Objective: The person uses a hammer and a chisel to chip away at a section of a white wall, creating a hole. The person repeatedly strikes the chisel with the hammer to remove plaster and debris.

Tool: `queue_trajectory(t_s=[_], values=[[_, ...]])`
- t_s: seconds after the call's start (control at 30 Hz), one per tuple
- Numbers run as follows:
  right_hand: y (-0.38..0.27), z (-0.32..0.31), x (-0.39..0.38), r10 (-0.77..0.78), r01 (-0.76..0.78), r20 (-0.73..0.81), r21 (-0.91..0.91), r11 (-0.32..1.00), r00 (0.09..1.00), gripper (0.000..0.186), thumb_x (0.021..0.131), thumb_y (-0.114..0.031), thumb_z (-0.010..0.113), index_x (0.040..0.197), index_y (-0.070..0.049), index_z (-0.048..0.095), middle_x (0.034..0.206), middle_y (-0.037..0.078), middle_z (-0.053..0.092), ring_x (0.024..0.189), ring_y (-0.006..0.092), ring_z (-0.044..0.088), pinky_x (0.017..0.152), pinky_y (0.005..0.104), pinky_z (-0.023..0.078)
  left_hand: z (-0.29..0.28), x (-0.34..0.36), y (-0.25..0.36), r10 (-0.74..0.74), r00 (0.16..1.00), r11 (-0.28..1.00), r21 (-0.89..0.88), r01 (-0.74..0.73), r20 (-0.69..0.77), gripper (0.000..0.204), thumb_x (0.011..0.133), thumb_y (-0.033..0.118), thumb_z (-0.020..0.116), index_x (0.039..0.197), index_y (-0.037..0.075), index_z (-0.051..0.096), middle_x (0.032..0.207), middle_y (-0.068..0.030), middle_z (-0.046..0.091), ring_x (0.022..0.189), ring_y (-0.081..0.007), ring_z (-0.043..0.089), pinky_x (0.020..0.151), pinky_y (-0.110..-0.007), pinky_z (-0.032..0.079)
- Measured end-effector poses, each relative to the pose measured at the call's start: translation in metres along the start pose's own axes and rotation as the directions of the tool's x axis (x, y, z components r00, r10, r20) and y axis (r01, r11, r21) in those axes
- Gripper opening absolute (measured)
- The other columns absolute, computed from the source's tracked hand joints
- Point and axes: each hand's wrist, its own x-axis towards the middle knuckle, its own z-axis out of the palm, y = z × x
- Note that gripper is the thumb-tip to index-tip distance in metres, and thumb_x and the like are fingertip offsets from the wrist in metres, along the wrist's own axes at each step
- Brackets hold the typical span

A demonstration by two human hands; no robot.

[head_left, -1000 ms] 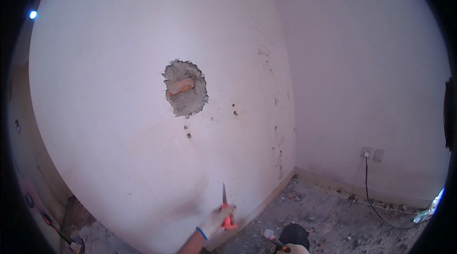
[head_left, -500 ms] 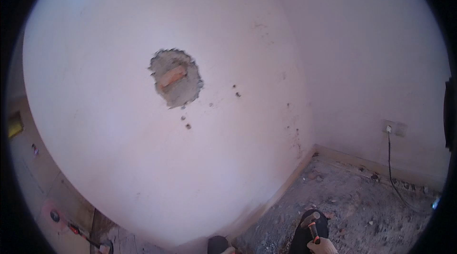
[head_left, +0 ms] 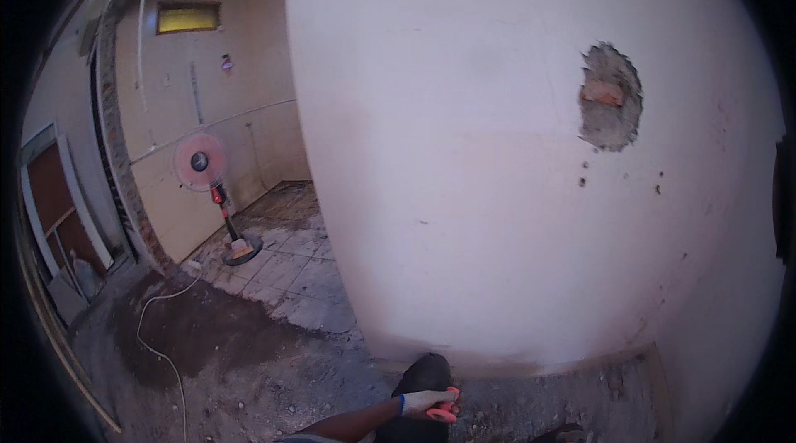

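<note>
At the lower middle, my left hand (head_left: 421, 402) reaches in from the lower left, wearing a pale work glove with a blue cuff. Its fingers are closed round an orange-red thing (head_left: 442, 416), which shows above and below the fingers; its kind is too small to make out. Beyond the hand stands the white wall (head_left: 464, 219). On the right of that wall a rough hole (head_left: 615, 129) in the plaster bares grey mortar and a brick (head_left: 603, 93). Several small holes lie below it. My right hand is out of view.
My dark-clad leg (head_left: 424, 373) is beside the left hand. Through an opening at left, a pink stand fan (head_left: 201, 163) rests on dirty tiles (head_left: 290, 273). A pale cable (head_left: 157, 352) crosses the rubble-strewn floor (head_left: 249, 397). Framed panels (head_left: 62, 202) lean at far left.
My view has swung left, so the wall hole sits farther right and the fan shows whole. The right hand with its orange-and-black-handled tool has left view; the left hand has come in.
</note>
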Motion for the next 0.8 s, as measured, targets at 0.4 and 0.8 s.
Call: queue_trajectory(t_s=[0.4, 0.8], values=[[0.001, 0.007, 0.002, 0.017, -0.018, -0.002, -0.057, 0.998, 1.0, 0.027, 0.096, -0.022, 0.066, 0.078, -0.018, 0.047, 0.057, -0.002, 0.044, 0.043, 0.012, 0.044, 0.038, 0.0314, 0.036, 0.023, 0.002, 0.002, 0.057, 0.998, 0.983, 0.17, -0.062, 0.033, 0.032, 0.104, 0.044, 0.058, 0.093, 0.015, 0.055, 0.068, 0.0007, 0.045, 0.062, -0.0108, 0.049, 0.072, -0.032, 0.06], [-0.005, 0.01, -0.021, -0.095, 0.089, -0.019, -0.19, 0.978, 0.995, 0.02, 0.094, -0.027, 0.069, 0.086, -0.01, 0.063, 0.062, 0.001, 0.056, 0.048, 0.0143, 0.053, 0.044, 0.0338, 0.044, 0.183, -0.037, 0.11, 0.246, 0.845, 0.584, 0.623, -0.521, 0.476, 0.035, 0.103, 0.034, 0.064, 0.122, 0.004, 0.063, 0.083, -0.0027, 0.062, 0.073, -0.0113, 0.061, 0.073, -0.027, 0.058]])
